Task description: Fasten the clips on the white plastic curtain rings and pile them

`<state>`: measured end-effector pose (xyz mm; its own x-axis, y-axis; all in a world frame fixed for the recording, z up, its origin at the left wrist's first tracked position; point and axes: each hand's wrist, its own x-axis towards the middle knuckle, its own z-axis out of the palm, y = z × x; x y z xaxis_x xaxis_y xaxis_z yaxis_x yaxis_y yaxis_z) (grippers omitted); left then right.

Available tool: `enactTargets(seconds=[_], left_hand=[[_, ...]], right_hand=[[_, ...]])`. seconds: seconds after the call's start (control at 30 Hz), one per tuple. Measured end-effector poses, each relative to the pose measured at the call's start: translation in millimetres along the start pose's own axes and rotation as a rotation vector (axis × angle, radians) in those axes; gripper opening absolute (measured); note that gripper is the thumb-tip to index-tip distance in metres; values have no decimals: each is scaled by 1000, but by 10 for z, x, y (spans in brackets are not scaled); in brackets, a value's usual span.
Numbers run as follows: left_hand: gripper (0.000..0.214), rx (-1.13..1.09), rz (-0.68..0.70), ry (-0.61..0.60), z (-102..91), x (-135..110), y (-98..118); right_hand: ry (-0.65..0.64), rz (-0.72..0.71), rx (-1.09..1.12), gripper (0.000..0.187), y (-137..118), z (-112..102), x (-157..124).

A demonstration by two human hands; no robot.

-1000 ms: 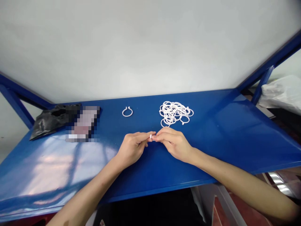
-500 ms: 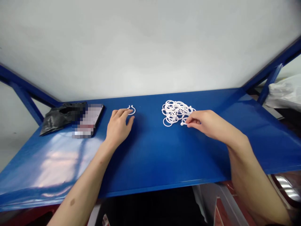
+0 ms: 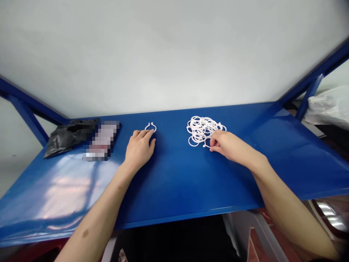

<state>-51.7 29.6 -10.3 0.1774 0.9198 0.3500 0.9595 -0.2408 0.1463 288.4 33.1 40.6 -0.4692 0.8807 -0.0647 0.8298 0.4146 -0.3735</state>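
Note:
A pile of white, C-shaped curtain rings point(image 3: 201, 127) with small ball ends lies on the blue tabletop point(image 3: 174, 182), right of the middle. At the pile's near right edge, my right hand point(image 3: 223, 142) pinches one white curtain ring point(image 3: 206, 143) between thumb and fingers. The ring's ball end points left, and my fingers hide part of it. To the left, a single white curtain ring point(image 3: 154, 126) lies with its gap facing the wall. My left hand point(image 3: 139, 148) rests just in front of that ring, palm down, fingers stretched and thumb apart; the fingertips overlap its near side.
A black plastic bag point(image 3: 61, 140) and a blurred-out flat item point(image 3: 102, 140) lie on the left of the table. Behind stands a white wall point(image 3: 174, 54), with blue frame braces point(image 3: 309, 96) at both sides. A clear plastic bag point(image 3: 328, 107) is beyond the right brace.
My right hand has shifted left and slightly nearer, drawing the pinched curtain ring along the pile's near edge. My left hand has dropped slightly back, uncovering more of the single ring.

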Motion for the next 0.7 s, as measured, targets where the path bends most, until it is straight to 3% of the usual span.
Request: enactTargets(seconds=[0.2,0.33,0.57,0.7], left_hand=[[24,6,20,-44,-39,-3,50],[18,-10,63,-8,-71,-29,153],[6,-344,485,250,-198,-174,500],[8,-392,636,249,-190,-250,638]], right_hand=[[71,15,16,15,-18,-57,-38],[190,-46,77,19,-219,-34,-14],[196,-84,558,21,-642,376,16],[190,-70,807,16,-699,580,38]])
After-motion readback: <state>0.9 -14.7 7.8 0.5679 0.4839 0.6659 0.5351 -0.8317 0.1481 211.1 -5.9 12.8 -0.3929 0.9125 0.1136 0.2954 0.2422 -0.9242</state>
